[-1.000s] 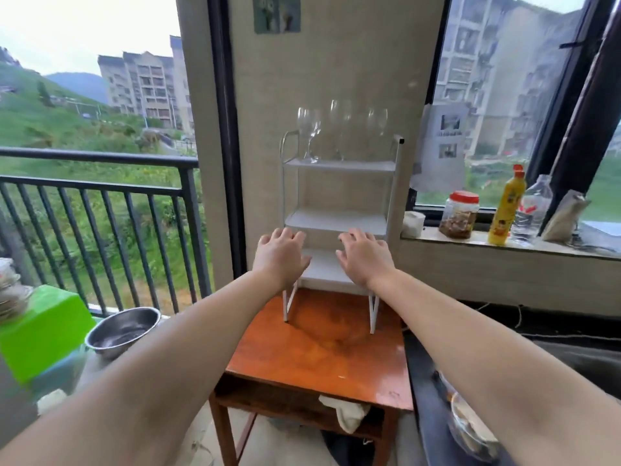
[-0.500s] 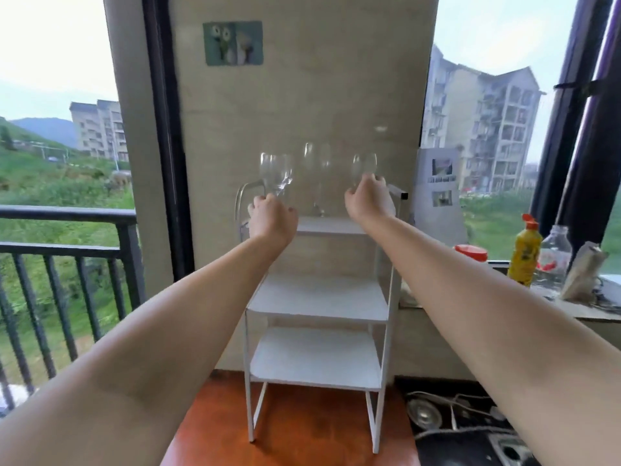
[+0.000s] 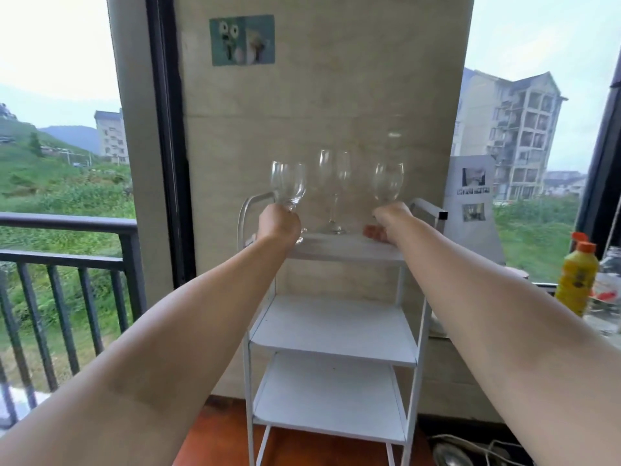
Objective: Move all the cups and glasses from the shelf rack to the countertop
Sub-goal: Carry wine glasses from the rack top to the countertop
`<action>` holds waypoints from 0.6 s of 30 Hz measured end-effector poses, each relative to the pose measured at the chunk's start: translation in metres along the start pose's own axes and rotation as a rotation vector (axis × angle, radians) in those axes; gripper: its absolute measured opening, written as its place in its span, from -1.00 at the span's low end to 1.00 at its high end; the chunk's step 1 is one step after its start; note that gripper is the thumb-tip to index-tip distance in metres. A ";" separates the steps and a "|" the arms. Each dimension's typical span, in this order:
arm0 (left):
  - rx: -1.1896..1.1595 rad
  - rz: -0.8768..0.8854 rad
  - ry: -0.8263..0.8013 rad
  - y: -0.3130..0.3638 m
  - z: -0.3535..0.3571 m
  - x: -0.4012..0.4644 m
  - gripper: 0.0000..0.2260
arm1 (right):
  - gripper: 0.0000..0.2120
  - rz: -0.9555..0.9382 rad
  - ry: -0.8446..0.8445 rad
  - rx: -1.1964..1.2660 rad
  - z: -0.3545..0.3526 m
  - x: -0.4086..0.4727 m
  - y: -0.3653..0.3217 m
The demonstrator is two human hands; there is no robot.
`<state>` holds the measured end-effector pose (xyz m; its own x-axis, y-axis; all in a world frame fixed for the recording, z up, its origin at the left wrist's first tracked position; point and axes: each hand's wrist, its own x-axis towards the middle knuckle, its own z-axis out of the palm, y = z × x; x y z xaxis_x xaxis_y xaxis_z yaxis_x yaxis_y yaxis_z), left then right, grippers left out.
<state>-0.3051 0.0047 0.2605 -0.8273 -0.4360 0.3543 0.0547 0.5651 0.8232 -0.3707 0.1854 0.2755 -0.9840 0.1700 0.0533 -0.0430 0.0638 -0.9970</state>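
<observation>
Both hands now closed on stems: left hand (image 3: 279, 223) grips left glass (image 3: 289, 183), right hand (image 3: 389, 222) grips right glass (image 3: 388, 181), bases at top shelf (image 3: 349, 247). Middle glass (image 3: 334, 190) stands untouched. Lift-off looks next; three remain to move.

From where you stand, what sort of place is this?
Probably a flat's kitchen corner beside a balcony: a white shelf rack holding wine glasses, a balcony railing, and a yellow bottle on the sill.

Nothing legible: print on the yellow bottle (image 3: 575, 284) and the grey paper sheet (image 3: 473, 203) is blurred
</observation>
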 end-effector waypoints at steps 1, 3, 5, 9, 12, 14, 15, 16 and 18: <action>-0.027 -0.005 0.004 -0.001 0.000 0.001 -0.76 | -0.87 -0.005 0.023 0.005 0.001 0.001 0.000; -0.061 -0.006 0.001 -0.003 0.000 0.003 -0.76 | -0.73 0.020 0.081 0.031 0.002 0.001 0.002; -0.074 0.006 -0.003 -0.004 0.000 0.004 -0.77 | -0.67 0.003 0.094 -0.042 0.003 0.004 0.001; -0.148 0.046 0.003 0.000 -0.004 -0.008 -0.77 | -0.65 -0.034 0.099 -0.032 0.007 -0.010 -0.008; -0.229 0.071 -0.009 0.008 -0.011 -0.022 -0.76 | -0.75 -0.125 0.061 -0.049 0.008 -0.032 -0.018; -0.249 0.123 0.008 0.014 -0.018 -0.033 -0.76 | -0.88 -0.177 0.036 -0.062 0.007 -0.052 -0.026; -0.252 0.160 0.017 0.016 -0.022 -0.038 -0.76 | -0.90 -0.205 0.032 -0.075 0.005 -0.066 -0.030; -0.249 0.188 0.029 0.017 -0.026 -0.047 -0.76 | -0.90 -0.230 0.029 -0.082 0.001 -0.079 -0.032; -0.272 0.218 0.035 0.020 -0.032 -0.063 -0.78 | -0.87 -0.278 0.037 -0.098 -0.005 -0.107 -0.033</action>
<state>-0.2337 0.0208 0.2686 -0.7601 -0.3519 0.5463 0.3789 0.4429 0.8126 -0.2634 0.1703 0.3030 -0.9297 0.1685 0.3276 -0.2914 0.2077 -0.9338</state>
